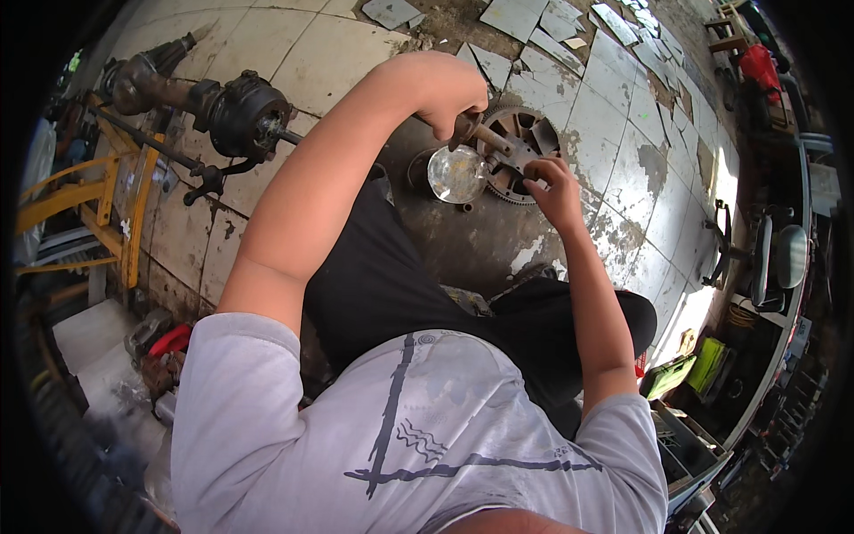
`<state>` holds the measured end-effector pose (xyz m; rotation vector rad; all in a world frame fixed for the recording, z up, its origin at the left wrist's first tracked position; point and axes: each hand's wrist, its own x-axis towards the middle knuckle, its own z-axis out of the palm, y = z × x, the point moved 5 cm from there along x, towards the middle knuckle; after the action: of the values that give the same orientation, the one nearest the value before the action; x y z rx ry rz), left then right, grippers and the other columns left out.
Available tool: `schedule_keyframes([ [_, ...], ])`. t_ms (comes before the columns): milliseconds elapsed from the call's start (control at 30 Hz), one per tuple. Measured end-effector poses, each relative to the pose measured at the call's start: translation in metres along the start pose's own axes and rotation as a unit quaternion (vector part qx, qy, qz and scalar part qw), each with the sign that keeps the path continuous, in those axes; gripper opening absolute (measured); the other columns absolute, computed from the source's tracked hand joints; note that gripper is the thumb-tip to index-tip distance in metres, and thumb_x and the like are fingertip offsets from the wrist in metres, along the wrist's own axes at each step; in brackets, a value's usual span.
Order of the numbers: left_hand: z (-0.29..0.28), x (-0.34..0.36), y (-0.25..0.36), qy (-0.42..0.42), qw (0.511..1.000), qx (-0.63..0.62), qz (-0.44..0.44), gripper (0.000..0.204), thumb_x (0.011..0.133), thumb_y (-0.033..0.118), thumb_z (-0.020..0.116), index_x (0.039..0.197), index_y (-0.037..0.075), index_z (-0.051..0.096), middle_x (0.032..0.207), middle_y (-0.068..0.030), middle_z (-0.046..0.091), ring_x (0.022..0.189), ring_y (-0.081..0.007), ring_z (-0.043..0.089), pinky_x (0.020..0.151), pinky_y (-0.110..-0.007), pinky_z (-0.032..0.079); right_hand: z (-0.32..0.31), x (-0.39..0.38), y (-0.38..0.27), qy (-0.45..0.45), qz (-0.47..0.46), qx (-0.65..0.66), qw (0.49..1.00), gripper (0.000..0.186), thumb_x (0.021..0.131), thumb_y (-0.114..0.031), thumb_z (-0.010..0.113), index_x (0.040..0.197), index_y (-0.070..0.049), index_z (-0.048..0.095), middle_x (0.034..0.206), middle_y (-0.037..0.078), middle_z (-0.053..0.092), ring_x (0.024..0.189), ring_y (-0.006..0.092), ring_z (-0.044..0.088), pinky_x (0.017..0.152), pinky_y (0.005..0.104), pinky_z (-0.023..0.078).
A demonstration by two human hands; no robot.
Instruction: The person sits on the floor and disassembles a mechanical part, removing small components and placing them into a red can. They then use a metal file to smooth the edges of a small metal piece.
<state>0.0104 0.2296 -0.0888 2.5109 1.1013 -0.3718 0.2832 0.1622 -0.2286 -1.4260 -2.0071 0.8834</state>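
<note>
My left hand [449, 93] reaches far forward, bent at the wrist, its fingers closed around the dark end of a metal shaft [492, 138]. The shaft's bare, rounded rod points right, over a toothed flywheel [540, 133] lying on the floor. Near the flywheel's right edge hovers my right hand [558, 194], fingers half curled and thumb apart; I see nothing in it. Between my left hand and my legs stands a round, shiny container [456, 174] with yellowish smears inside. A small ring-shaped metal piece [467, 207] lies just below it.
At left, a greasy axle assembly [245, 111] rests by a yellow metal frame [120, 196]. Broken tiles [556, 40] litter the far floor. Along the right stand a shelf [783, 338], green cases [689, 372] and a red bag [759, 69]. My folded legs [391, 258] border the work spot.
</note>
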Motion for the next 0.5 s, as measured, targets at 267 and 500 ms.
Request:
schedule_keyframes([
  [267,-0.010,-0.007,-0.006,0.030,0.999,-0.045,0.000,0.028,0.061,0.010,0.084,0.084,0.003,0.068,0.076,-0.0128,0.070,0.074,-0.0328,0.070,0.065,-0.047,0.054,0.143,0.035,0.042,-0.046,-0.013,-0.053,0.997,0.041,0.076,-0.011,0.087,0.114,-0.005,0.074,0.111,0.015,0.073,0.099,0.0358,0.073,0.089,0.0431,0.059],
  [500,-0.013,-0.011,-0.012,0.017,0.999,-0.048,-0.007,0.033,0.063,0.013,0.085,0.093,0.004,0.073,0.081,-0.0117,0.073,0.077,-0.0313,0.071,0.067,-0.047,0.055,0.202,0.057,0.053,-0.041,-0.062,-0.265,0.961,0.046,0.074,-0.020,0.090,0.117,-0.019,0.077,0.119,0.005,0.073,0.110,0.0358,0.065,0.098,0.0483,0.052],
])
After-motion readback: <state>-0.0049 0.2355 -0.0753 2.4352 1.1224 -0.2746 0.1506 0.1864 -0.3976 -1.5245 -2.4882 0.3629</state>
